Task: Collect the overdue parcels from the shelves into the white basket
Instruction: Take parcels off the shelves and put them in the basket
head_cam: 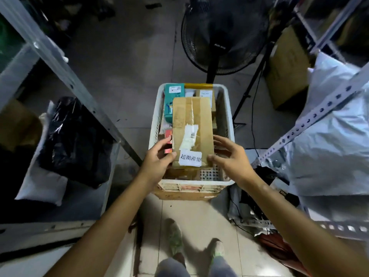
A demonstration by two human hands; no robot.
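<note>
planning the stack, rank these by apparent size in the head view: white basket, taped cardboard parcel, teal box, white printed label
1. white basket
2. taped cardboard parcel
3. teal box, partly hidden, so less sure
4. white printed label

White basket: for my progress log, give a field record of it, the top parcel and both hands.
basket: white basket, several parcels inside
top parcel: brown parcel lying lengthwise, white label at near end
left hand: grips its near left edge
right hand: fingers spread at its near right edge
far left corner: teal box
</note>
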